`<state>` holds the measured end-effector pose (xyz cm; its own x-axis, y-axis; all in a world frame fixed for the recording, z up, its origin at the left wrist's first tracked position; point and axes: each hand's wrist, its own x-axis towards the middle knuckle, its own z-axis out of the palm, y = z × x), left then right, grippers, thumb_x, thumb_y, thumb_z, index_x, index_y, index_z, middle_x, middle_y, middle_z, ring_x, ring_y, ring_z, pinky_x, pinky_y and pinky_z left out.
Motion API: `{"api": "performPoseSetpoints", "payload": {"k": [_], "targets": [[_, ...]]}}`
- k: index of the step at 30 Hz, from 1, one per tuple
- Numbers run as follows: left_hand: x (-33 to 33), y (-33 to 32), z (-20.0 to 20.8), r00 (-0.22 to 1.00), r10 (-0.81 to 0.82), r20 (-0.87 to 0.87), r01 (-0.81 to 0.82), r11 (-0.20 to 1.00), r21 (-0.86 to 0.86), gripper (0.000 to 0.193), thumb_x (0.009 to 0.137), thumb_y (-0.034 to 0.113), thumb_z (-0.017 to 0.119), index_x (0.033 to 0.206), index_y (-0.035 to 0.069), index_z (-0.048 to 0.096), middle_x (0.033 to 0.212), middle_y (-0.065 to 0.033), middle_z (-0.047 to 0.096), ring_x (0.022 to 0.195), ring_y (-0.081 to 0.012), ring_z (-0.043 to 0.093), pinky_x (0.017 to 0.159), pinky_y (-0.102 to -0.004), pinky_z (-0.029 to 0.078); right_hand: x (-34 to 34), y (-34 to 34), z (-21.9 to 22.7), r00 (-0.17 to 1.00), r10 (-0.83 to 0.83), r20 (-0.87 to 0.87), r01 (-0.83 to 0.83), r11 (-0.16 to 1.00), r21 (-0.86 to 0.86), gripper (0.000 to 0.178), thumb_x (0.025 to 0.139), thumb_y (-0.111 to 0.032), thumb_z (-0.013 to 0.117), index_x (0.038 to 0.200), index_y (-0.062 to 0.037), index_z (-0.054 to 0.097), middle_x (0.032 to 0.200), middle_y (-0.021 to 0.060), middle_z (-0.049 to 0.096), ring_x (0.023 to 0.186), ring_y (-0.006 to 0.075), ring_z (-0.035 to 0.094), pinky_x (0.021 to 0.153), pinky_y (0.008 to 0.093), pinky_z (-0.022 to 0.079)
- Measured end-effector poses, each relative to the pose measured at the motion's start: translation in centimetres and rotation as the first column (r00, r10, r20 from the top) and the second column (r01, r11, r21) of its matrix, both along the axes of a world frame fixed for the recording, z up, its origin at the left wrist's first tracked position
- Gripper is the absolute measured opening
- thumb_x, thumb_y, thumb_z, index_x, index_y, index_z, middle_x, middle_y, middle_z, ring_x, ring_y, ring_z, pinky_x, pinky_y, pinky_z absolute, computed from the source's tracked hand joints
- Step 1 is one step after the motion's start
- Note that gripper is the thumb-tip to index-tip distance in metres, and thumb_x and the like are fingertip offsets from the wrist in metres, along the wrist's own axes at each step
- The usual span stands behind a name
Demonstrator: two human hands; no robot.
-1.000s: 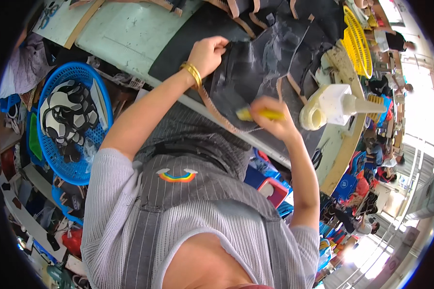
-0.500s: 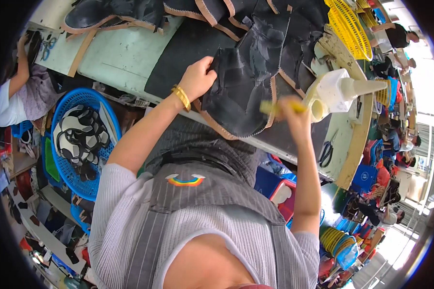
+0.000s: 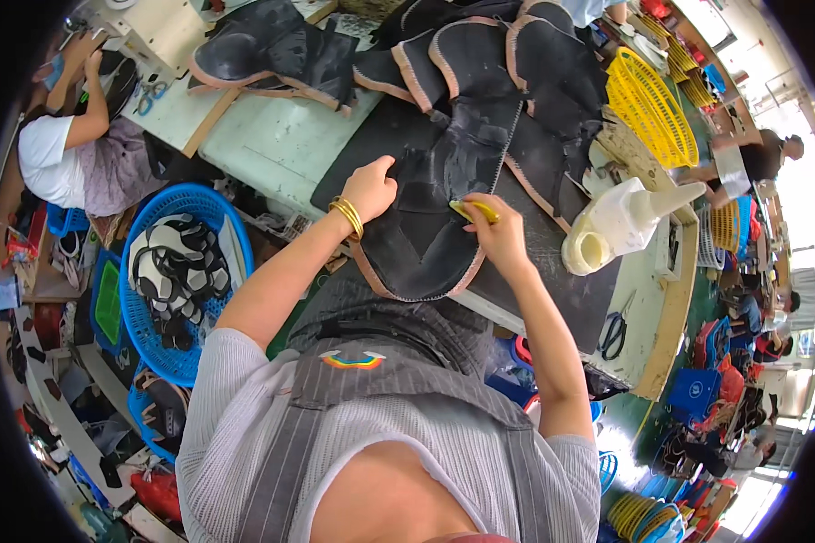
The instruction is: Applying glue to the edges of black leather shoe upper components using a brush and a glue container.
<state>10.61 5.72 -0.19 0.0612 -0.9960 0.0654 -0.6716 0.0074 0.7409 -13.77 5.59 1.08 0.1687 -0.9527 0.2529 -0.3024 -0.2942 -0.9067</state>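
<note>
Yellow tool (image 3: 490, 214), pinched in the right hand (image 3: 501, 235), points left across the near-to-far black piece (image 3: 426, 264); left hand (image 3: 369, 192) curls at its left edge, grip unclear.

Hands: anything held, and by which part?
Right hand: yellow tool, by its handle. Left hand: at the left edge of the black piece; pinching or just touching, can't tell.
</note>
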Motion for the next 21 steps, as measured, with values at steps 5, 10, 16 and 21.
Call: {"api": "performPoseSetpoints", "payload": {"k": [5,10,16,21], "targets": [[0.3,1.2,1.7,0.999,-0.032,0.018,0.032,0.999,-0.027,0.034,0.076,0.012,0.049,0.108,0.003,0.054,0.095,-0.0248,0.059,0.091,-0.0401,0.056,0.08,-0.0437,0.045,-0.3,-4.8,1.7,0.904,-0.283,-0.322,0.172,0.927,-0.332,0.008,0.077,-0.001,0.055,0.081,-0.0023,0.061,0.079,0.0149,0.06,0.072,0.0319,0.061,0.067,0.0381,0.048],[1.7,1.0,2.2,0.999,-0.029,0.042,0.032,0.997,-0.075,0.032,0.077,0.008,0.046,0.107,0.003,0.055,0.095,-0.0225,0.06,0.089,-0.0381,0.057,0.078,-0.0433,0.046,0.5,1.0,-0.6,0.943,0.103,-0.318,-0.195,0.942,-0.272,0.016,0.073,0.004,0.054,0.084,-0.0024,0.064,0.082,0.0118,0.063,0.072,0.0234,0.062,0.066,0.0313,0.049],[4.0,-0.4,8.8,0.974,-0.112,0.198,0.167,0.943,-0.289,0.024,0.075,0.01,0.048,0.096,0.007,0.057,0.089,-0.0165,0.061,0.085,-0.0341,0.058,0.076,-0.0431,0.045,-1.1,5.2,6.3,0.994,-0.079,0.082,0.068,0.99,0.124,0.017,0.087,-0.01,0.055,0.096,0.0038,0.061,0.092,0.0096,0.061,0.073,0.0155,0.06,0.061,0.0257,0.053],[11.4,-8.5,21.3,0.835,-0.025,0.549,0.343,0.804,-0.486,0.033,0.073,0.01,0.046,0.103,0.008,0.058,0.092,-0.0154,0.062,0.077,-0.0334,0.06,0.07,-0.0417,0.048,-6.2,5.7,6.6,0.866,-0.451,0.217,0.449,0.891,0.061,0.019,0.088,-0.012,0.055,0.097,0.0035,0.06,0.091,0.0091,0.06,0.067,0.0137,0.06,0.059,0.0231,0.051]]}}
